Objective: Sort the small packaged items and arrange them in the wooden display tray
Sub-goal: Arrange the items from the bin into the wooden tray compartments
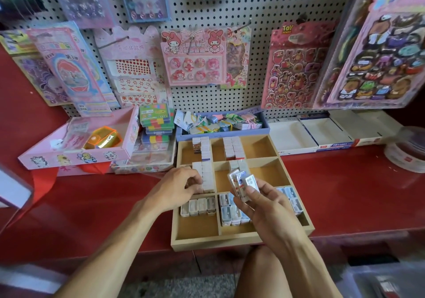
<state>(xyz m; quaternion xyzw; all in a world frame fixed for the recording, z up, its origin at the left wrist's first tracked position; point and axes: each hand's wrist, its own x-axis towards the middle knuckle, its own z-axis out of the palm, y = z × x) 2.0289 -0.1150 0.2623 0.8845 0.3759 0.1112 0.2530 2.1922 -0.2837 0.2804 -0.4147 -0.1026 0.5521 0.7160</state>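
Your right hand is gripping a small fan of wrapped packets just above the wooden tray on the red shelf. Your left hand has its fingers curled against the white boxes stacked in the middle-left compartment; can't tell if it's actually pinching one. Clear sharpeners sit in the front compartments, with more boxes lined up in the back row.

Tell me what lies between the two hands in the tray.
In the head view, a column of white packets and a wooden divider lie between the left hand and the right hand.
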